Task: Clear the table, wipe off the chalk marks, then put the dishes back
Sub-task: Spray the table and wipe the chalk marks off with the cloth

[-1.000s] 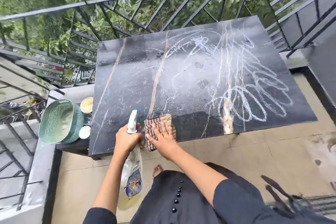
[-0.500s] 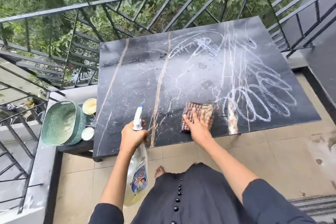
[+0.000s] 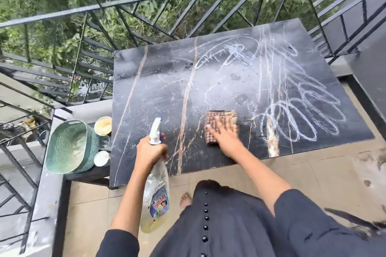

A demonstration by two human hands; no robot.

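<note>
The right hand lies flat, fingers straight, pressing a striped cloth onto the dark table near its front edge. Just right of that hand the looping chalk marks begin and spread toward the far corner. To its left, the left hand has its fingers wrapped round the neck of a spray bottle, whose body hangs below the fist, off the table's front edge. Farther left of that fist, beside the table, sit a green basket and two bowls.
</note>
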